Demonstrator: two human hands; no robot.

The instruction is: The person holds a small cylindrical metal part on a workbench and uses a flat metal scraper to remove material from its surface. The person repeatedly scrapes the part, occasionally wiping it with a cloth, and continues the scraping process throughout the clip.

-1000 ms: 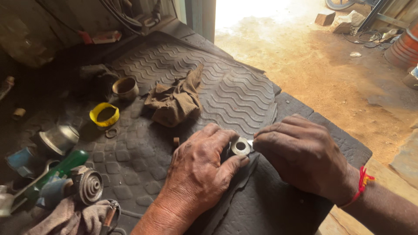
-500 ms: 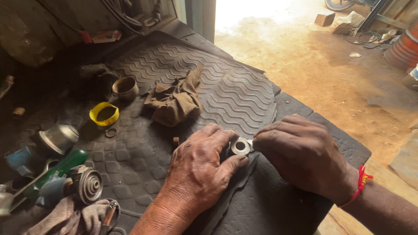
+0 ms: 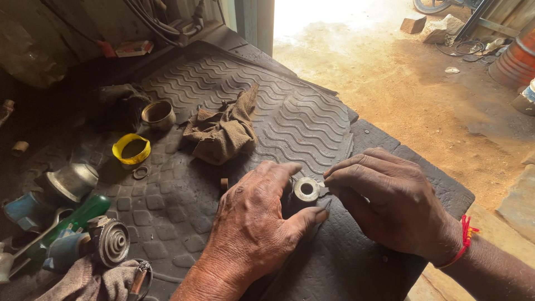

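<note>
At the far left edge, a blue part (image 3: 19,207) and a grey tool handle (image 3: 25,245) are cut off by the frame and too dark to identify. Beside them lie a green-handled tool (image 3: 78,214), a dull metal dome (image 3: 72,181) and a ribbed round metal part (image 3: 111,241), with a grey rag (image 3: 89,284) cropped by the bottom edge. Behind these sit a yellow ring-shaped cap (image 3: 131,149), a small dark ring (image 3: 140,172) and a rusty metal cup (image 3: 158,114). On the back ledge a flat red-and-white packet (image 3: 127,48) lies in shadow; its print cannot be made out. A crumpled brown cloth (image 3: 223,131) rests on the ribbed black rubber mat (image 3: 301,122) that covers the tabletop.

The left hand (image 3: 253,228) lies on the mat, fingers and thumb closed around a short metal cylinder with a centre hole (image 3: 306,189); only its top face shows, its body is hidden by the fingers. The cylinder stands upright on the mat between the two hands. The right hand (image 3: 390,203), a red thread (image 3: 463,239) at its wrist, has its fingertips pinched together against the cylinder's rim; whether they hold something small there cannot be told.

To the right, the sunlit dirt floor (image 3: 423,106) carries stone blocks (image 3: 429,28) and an orange drum (image 3: 515,58) cut by the edge.
</note>
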